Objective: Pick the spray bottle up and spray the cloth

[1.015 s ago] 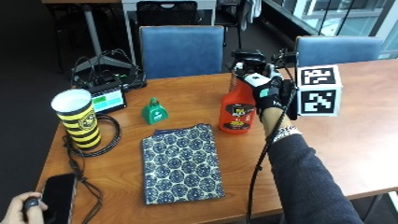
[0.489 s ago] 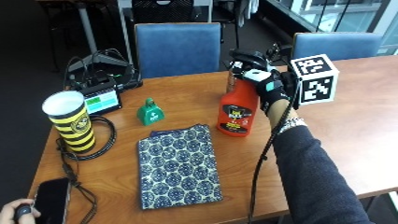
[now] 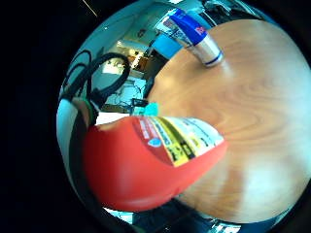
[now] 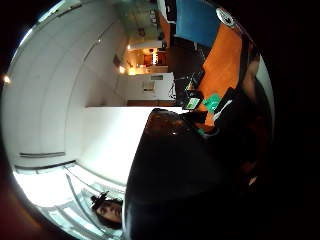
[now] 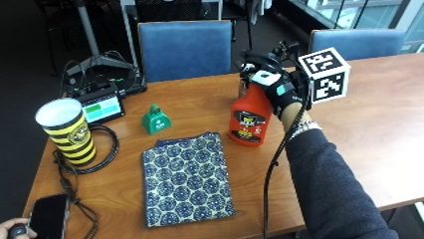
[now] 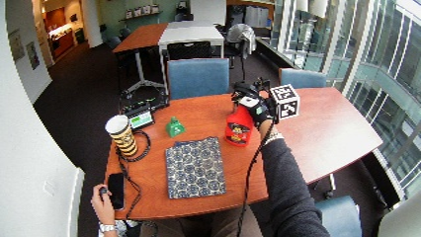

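Bottle (image 5: pixel 250 121) unmoved; green bell (image 5: pixel 156 119), cup (image 5: pixel 69 130) beside cloth (image 5: pixel 185 178)

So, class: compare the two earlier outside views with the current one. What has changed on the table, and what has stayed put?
Little has visibly changed. The black-gloved right hand keeps its grip round the neck of the red plastic spray bottle, which still stands on the wooden table beside the blue patterned cloth. The cloth, the green bell and the yellow-and-black striped cup stayed as they were.

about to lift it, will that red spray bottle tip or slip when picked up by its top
The spray bottle has a wide base and narrow neck, so it probably stands steady. Gripped at the top by the right hand, it may swing. Its smooth plastic looks somewhat slippery.
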Available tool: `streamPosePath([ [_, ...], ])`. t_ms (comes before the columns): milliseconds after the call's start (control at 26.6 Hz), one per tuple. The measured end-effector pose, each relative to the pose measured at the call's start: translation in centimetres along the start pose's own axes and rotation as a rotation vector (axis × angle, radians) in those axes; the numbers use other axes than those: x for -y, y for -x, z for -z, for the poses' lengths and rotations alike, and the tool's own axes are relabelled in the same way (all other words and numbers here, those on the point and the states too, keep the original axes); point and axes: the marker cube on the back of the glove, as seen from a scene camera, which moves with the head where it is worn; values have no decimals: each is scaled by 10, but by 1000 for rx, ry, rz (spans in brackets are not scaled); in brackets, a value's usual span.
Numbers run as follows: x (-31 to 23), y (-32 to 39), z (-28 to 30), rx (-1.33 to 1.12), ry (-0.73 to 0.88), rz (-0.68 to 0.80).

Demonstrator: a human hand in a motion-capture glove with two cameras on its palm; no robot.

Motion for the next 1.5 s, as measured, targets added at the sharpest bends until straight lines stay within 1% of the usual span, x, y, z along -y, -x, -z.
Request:
streamPosePath([
  [150, 2, 8, 0, -2, -26, 74],
  [451, -5, 33, 8, 8, -196, 157],
  [639, -15, 42, 19, 20, -253, 176],
  [789, -15, 33, 20, 26, -256, 156],
  [865, -12, 23, 20, 33, -223, 137],
  [1015, -13, 7, 9, 23, -86, 96],
  [1203, -17, 15, 10, -68, 11, 87],
  [1353, -21, 34, 16, -242, 69, 115],
  [1504, -23, 46, 16, -515, 188, 138],
])
